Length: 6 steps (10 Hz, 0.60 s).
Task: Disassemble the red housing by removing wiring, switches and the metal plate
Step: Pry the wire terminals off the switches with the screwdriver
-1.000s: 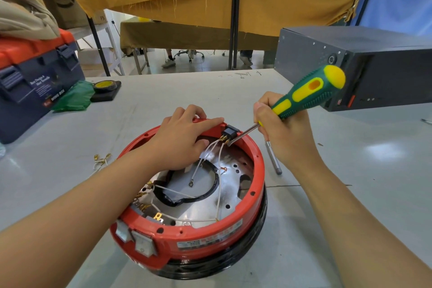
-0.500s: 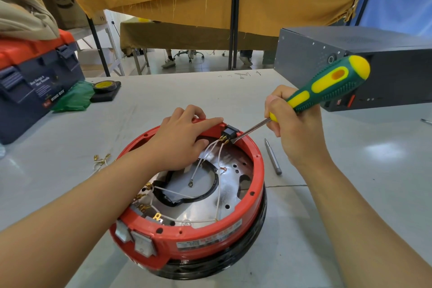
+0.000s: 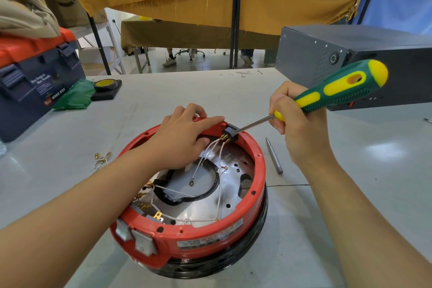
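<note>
Head view, frame centre: left hand (image 3: 180, 140) flat, fingers straight, on red housing (image 3: 210, 236); right hand (image 3: 297, 128) gripping screwdriver (image 3: 336, 89), tip at black switch (image 3: 230, 132).

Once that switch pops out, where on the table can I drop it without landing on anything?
Bare table lies between the red housing and the far edge, right of the tape roll. Another patch lies right of the metal rod, below the grey box. Left of the housing is crowded: loose terminals, green bag, toolbox.

toolbox (image 3: 35, 82) left of housing (image 3: 210, 236), bit (image 3: 274, 155) right
</note>
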Each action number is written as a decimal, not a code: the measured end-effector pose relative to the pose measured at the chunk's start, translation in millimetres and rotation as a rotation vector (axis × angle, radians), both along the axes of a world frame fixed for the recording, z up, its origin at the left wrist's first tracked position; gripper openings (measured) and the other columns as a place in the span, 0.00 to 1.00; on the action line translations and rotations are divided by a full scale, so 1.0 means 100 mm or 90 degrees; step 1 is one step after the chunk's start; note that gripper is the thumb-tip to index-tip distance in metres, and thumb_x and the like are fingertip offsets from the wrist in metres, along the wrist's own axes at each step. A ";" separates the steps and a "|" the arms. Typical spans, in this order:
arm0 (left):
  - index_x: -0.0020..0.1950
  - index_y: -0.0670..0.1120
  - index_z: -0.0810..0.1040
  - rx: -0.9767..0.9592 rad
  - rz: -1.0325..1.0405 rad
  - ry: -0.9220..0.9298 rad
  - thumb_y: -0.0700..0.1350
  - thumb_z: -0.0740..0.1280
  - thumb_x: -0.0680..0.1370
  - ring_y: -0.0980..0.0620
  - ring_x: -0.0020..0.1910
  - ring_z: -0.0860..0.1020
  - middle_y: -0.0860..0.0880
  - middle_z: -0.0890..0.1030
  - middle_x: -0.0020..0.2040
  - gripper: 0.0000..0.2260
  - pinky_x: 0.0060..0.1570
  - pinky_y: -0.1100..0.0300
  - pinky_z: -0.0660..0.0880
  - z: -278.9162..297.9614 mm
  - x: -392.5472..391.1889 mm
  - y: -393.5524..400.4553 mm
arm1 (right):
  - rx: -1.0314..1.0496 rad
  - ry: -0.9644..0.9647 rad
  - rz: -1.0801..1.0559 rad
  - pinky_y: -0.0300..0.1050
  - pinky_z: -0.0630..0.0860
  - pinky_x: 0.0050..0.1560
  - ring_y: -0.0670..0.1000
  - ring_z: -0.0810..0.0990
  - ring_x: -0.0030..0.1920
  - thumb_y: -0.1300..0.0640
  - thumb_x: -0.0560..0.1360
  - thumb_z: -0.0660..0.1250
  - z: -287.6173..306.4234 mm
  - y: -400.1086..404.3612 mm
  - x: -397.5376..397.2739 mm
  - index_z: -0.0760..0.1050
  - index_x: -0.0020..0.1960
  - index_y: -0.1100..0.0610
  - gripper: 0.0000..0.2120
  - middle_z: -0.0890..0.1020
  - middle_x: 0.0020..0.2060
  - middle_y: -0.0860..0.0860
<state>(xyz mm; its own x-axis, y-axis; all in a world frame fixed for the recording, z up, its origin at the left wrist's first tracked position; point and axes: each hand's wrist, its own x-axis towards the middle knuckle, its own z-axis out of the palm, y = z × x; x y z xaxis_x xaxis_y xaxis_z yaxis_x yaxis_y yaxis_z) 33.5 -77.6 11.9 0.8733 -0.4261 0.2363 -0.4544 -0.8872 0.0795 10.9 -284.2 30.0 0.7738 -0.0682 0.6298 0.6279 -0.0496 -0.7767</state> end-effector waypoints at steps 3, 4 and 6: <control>0.74 0.62 0.57 0.003 0.001 0.001 0.49 0.59 0.80 0.48 0.62 0.63 0.51 0.62 0.67 0.24 0.62 0.52 0.63 0.00 0.01 0.01 | 0.046 0.022 0.023 0.35 0.60 0.25 0.44 0.62 0.24 0.62 0.68 0.59 0.01 -0.01 0.01 0.67 0.27 0.52 0.12 0.66 0.22 0.44; 0.74 0.62 0.57 0.005 0.001 -0.001 0.49 0.59 0.80 0.48 0.62 0.63 0.51 0.63 0.67 0.24 0.62 0.52 0.63 0.00 0.00 0.00 | 0.046 0.030 0.021 0.34 0.59 0.26 0.45 0.62 0.24 0.62 0.68 0.59 0.01 -0.02 0.01 0.66 0.28 0.56 0.10 0.65 0.23 0.44; 0.74 0.62 0.57 0.006 0.000 -0.004 0.49 0.59 0.80 0.48 0.62 0.63 0.50 0.63 0.67 0.24 0.62 0.52 0.63 0.00 0.00 0.00 | 0.106 0.063 0.038 0.34 0.57 0.26 0.45 0.60 0.23 0.62 0.68 0.58 0.00 -0.02 0.04 0.64 0.29 0.59 0.09 0.64 0.22 0.46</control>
<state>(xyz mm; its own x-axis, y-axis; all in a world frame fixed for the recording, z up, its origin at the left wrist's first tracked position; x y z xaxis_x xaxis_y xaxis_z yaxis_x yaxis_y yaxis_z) 33.6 -77.6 11.8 0.8716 -0.4281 0.2387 -0.4549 -0.8879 0.0685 15.1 -286.3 30.0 0.8372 -0.1170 0.5342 0.5459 0.1206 -0.8292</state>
